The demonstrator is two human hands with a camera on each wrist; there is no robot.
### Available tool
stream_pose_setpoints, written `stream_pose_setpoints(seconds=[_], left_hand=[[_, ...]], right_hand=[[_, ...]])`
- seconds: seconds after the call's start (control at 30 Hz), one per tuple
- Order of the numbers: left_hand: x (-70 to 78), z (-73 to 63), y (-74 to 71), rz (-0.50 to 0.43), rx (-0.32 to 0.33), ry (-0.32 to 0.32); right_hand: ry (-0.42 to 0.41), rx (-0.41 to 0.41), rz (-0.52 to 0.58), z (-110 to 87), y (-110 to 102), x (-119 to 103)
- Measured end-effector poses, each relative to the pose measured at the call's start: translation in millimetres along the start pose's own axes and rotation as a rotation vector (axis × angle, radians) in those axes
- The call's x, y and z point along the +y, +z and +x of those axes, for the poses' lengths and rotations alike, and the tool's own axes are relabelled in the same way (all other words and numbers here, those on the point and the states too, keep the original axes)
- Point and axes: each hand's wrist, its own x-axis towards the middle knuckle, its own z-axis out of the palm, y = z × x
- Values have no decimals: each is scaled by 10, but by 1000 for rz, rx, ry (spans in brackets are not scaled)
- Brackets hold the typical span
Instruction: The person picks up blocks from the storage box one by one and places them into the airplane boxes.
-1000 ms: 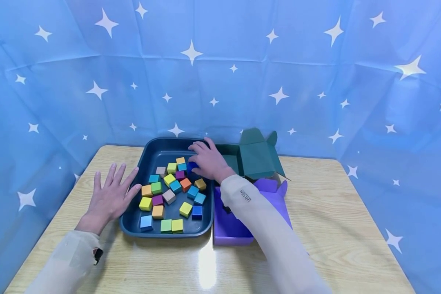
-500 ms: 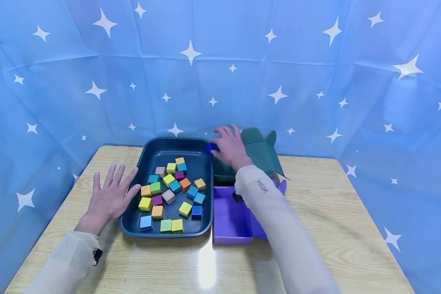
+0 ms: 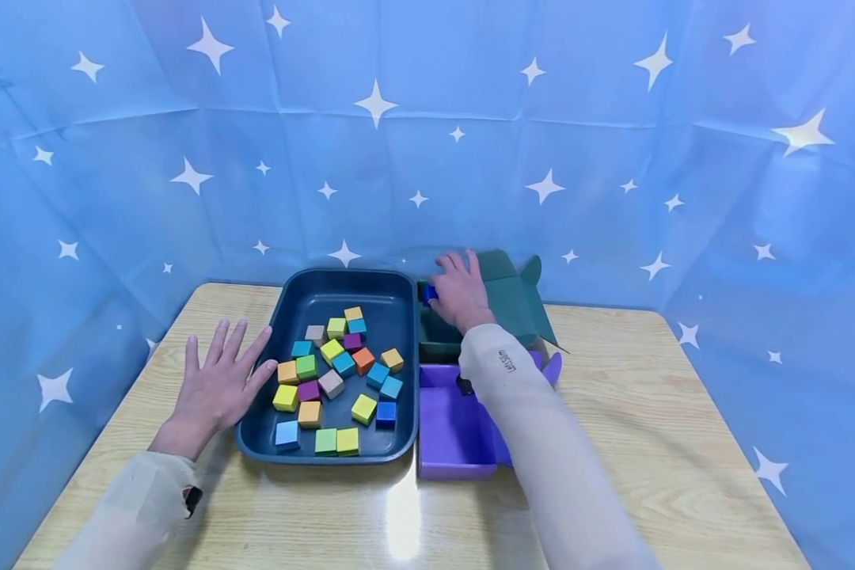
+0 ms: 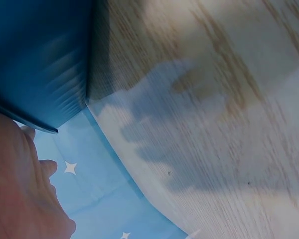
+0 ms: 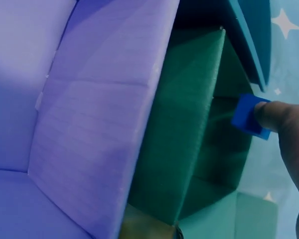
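Observation:
In the head view my right hand [image 3: 460,293] is over the open green box [image 3: 442,345] at the back, pinching a dark blue cube [image 3: 430,294]. The right wrist view shows the thumb against that blue cube [image 5: 249,116], held at the mouth of the green box [image 5: 204,144]. My left hand [image 3: 216,385] lies with fingers spread at the left rim of a dark blue tray [image 3: 256,455], thumb by the edge. Many coloured cubes lie scattered in the tray, among them an orange-red cube [image 3: 362,361] and another blue cube [image 3: 386,414].
A purple box [image 3: 456,471] stands open in front of the green one, right against the tray's right side, partly under my right forearm. The green lid [image 3: 513,299] leans open to the right. Wooden table [image 3: 648,419] extends to the right; a starry blue curtain [image 3: 427,142] hangs behind.
My right hand has carried the dark blue cube from the tray's upper right, over the rim, rightwards to the green box. The left hand stays at the tray's left side.

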Motion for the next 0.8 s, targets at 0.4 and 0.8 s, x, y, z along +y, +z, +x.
stream_pose_setpoints(seconds=[0.4,0.8], left_hand=[[7,9,5,-16,-1,-8],[-10,9,26,1,1,-14]], right_hand=[[18,-68,30,86,99,-42],[15,-108,9,191,200,-91]])
